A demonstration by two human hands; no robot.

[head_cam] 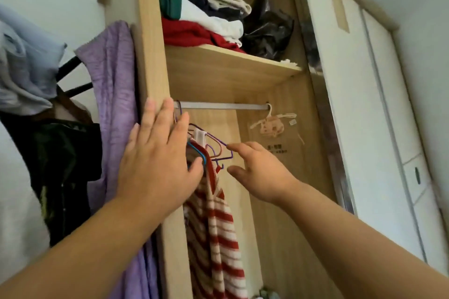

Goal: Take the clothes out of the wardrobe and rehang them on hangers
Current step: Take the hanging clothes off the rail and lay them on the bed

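Overhead, wooden wardrobe shelf (230,65), folded clothes (201,17), white sliding door (352,80)

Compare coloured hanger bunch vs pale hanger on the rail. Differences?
Place: the coloured hanger bunch hangs at the left end of the rail, the pale hanger at its right end. Load: the bunch carries a red-and-white striped top; the pale hanger shows no garment. Hands: the left hand and right hand reach at the bunch, neither at the pale hanger. Both hook on the same rail.
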